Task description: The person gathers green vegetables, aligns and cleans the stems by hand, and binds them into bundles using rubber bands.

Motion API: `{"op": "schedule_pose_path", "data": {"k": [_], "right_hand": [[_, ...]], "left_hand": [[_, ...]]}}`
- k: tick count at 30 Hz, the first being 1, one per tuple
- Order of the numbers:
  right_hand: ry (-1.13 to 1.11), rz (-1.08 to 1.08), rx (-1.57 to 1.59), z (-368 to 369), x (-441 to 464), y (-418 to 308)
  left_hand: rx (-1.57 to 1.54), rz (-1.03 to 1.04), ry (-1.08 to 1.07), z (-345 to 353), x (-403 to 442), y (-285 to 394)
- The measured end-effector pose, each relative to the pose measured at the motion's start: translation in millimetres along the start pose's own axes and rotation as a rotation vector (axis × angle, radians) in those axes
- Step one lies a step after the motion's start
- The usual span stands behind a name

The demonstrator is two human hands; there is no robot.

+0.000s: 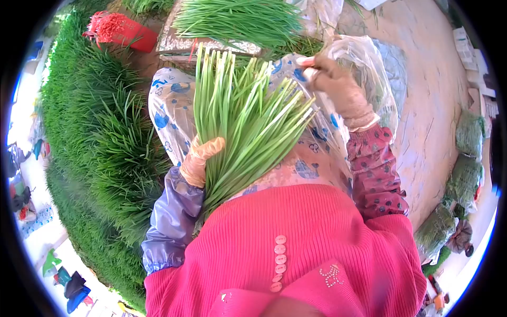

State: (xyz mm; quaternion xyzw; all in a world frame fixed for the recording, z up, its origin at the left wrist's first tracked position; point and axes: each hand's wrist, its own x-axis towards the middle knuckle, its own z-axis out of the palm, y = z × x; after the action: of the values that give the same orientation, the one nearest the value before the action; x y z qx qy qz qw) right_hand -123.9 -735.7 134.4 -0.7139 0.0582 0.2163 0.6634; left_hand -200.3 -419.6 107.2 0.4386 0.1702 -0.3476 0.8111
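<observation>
We've got our gloved left hand wrapped round a bunch of green stalks fanned over our lap, our blurry right hand curled near its pale ends (can't tell if it's pinching anything), and a pile of greens further out.

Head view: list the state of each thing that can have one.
Held stalks: fanned out, pale ends away from the body.
Left hand: gloved, gripping the held stalks.
Right hand: gloved, raised, blurred; grip unclear.
Far green pile: lying flat.
Red container: red strands bulging out.
Clear plastic: crumpled.
</observation>
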Motion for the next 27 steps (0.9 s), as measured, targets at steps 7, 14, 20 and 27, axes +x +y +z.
{"op": "schedule_pose_path", "data": {"k": [7, 14, 20, 27], "right_hand": [[0.073, -0.507, -0.197, 23, 7, -41], [-0.308, -0.391, -0.498, 53, 42, -66], [-0.496, -0.292, -0.197, 61, 57, -52], [-0.213, -0.475, -0.733, 58, 42, -57]], "left_hand": [[-0.055, 0.097, -0.031, 5, 0, -7], [-0.013, 0.056, -0.083, 11, -3, -1], [0.168, 0.088, -0.121, -6, 2, -10], [0.096, -0.052, -0.05, 2, 4, -9]]}}
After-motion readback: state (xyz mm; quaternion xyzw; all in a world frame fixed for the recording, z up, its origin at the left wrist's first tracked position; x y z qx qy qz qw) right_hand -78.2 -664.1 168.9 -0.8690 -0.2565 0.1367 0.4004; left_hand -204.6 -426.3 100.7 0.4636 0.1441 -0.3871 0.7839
